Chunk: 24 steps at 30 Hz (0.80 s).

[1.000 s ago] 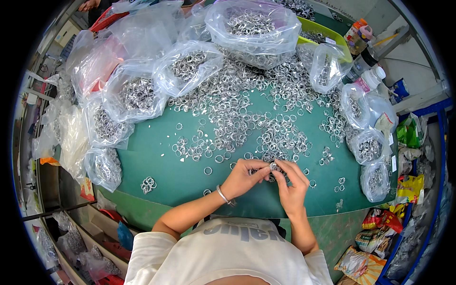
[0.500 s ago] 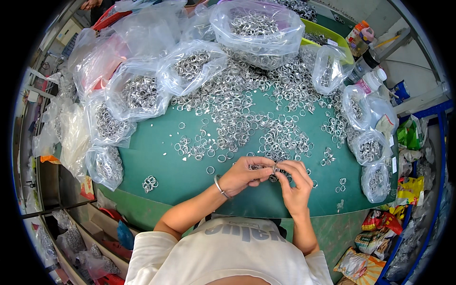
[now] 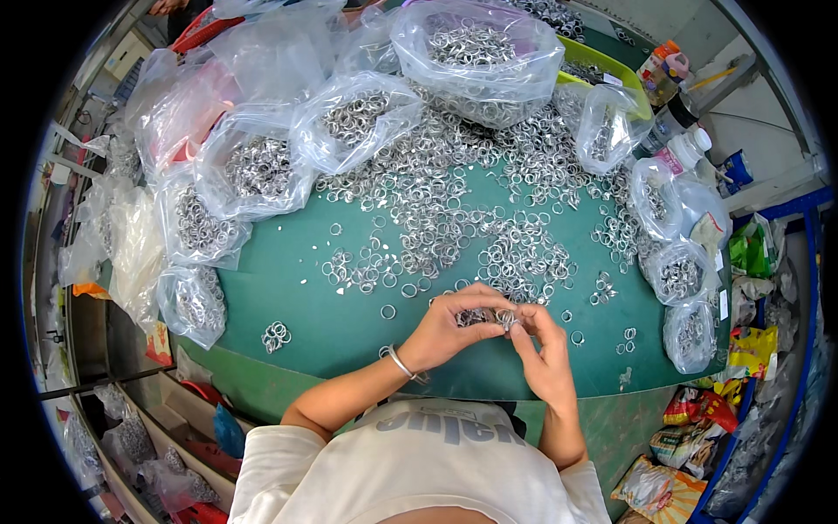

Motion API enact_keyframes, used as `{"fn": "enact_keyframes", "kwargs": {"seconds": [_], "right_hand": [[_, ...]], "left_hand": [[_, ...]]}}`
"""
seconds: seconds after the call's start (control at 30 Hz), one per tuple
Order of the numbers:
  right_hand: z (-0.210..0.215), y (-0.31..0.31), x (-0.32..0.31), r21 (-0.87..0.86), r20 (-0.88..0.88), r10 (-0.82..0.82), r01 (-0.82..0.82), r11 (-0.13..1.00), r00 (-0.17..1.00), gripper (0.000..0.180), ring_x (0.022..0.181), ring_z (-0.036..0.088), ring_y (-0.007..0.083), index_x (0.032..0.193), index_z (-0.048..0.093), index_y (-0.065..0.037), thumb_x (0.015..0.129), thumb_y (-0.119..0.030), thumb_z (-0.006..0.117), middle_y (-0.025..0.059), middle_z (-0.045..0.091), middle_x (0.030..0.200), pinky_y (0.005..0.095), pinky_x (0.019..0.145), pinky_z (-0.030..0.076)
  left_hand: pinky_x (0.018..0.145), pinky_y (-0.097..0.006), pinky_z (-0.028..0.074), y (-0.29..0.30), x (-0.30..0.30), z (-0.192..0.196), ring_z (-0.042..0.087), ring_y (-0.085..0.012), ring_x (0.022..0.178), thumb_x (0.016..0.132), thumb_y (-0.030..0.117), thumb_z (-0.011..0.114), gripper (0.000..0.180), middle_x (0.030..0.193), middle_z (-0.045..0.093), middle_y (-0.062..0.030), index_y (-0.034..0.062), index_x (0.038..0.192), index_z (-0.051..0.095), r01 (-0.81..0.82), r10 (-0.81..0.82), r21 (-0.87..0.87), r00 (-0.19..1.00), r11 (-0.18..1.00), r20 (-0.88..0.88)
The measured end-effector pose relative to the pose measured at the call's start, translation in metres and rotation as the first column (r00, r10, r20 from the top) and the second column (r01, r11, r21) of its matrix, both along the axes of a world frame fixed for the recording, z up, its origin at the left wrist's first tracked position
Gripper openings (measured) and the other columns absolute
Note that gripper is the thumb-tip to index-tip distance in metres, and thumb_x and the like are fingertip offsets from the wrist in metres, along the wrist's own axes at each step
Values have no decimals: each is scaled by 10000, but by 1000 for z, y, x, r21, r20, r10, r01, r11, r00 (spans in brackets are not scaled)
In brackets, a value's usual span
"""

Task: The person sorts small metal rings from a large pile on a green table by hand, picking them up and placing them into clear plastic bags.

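Observation:
My left hand (image 3: 443, 330) is curled round several silver-coloured metal rings (image 3: 504, 317), which show between its thumb and fingers. My right hand (image 3: 546, 356) meets it from the right, its thumb and fingertips closed on the rings at the left hand's fingertips. Exactly which ring the right fingers pinch is too small to tell. Just beyond both hands spreads a large loose pile of similar rings (image 3: 429, 229) on the green tabletop (image 3: 288, 297). A single ring (image 3: 388, 312) lies left of my hands, and a small cluster of rings (image 3: 276, 337) farther left.
Clear plastic bags of rings curve round the table, among them a left bag (image 3: 192, 301), a big far bag (image 3: 476, 65) and a right bag (image 3: 690, 336). A yellow-green basket (image 3: 642, 105) and a white bottle (image 3: 685, 148) stand far right. Compartmented bins (image 3: 166, 419) sit lower left.
My left hand has turned slightly, showing more of the rings in it. My right hand has shifted slightly down, and its fingers are more bent.

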State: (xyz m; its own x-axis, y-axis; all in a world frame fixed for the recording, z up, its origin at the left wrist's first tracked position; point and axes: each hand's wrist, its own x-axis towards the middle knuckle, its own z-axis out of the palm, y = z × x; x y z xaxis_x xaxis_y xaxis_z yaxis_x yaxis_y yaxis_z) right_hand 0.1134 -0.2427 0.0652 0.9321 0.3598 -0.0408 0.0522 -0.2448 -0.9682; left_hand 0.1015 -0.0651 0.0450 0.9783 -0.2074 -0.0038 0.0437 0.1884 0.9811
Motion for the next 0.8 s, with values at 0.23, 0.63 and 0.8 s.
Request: {"fn": "enact_keyframes", "kwargs": {"seconds": [0.23,0.63,0.8], "right_hand": [[7,-5,1,60,-136,41,-33,998,990,51,670,563,81,889,590,31,866,-14,581,48,627,761,231,600,440],[6,-4,-3,121,-253,-11,43,992,968,44,684,508,35,852,592,18,819,43,606,-7,570,734,199,583,418],[2,-7,-2,167,-274,38,9,986,961,48,713,525,46,853,582,22,820,52,597,3,574,742,202,602,423]], "left_hand": [[856,-314,453,4,-2,4,558,-191,974,790,28,687,282,1051,597,-62,43,1071,667,54,-62,84,993,995,99],[757,-329,508,-1,-14,14,599,-244,895,747,37,728,382,1037,599,-95,55,1114,624,-50,-83,389,945,920,317],[641,-332,526,-3,-17,9,617,-252,758,749,55,723,398,965,600,-84,59,1128,605,-150,-75,460,898,875,434]]}}
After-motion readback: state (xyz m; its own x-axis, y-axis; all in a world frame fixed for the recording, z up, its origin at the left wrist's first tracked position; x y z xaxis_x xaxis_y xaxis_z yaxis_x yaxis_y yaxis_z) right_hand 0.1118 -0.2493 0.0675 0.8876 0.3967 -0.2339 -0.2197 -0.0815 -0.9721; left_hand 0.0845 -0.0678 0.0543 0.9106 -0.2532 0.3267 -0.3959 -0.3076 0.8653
